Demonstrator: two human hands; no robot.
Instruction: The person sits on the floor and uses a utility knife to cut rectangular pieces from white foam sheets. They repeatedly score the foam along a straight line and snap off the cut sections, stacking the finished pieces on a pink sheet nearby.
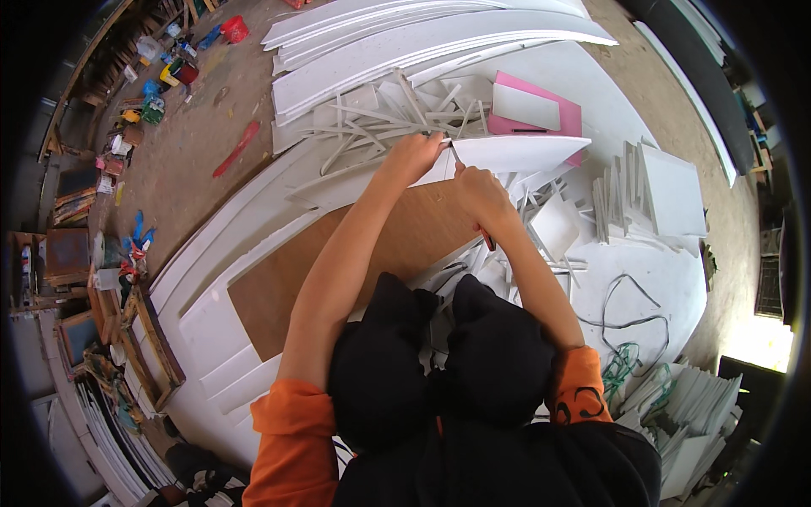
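My left hand is closed on the far edge of a long white board, with its fingertips bent over that edge. Just to the right, my right hand is wrapped around a knife. The red and dark end of its handle sticks out below the fist, and its thin blade reaches up to the board's far edge close to my left fingers. Under my forearms lies a brown sheet with white boards around it.
White offcut strips lie heaped beyond my hands, beside a pink sheet. Long white boards are stacked at the far side. White panels stand to the right, near a dark cord. Pots and tools litter the floor at left.
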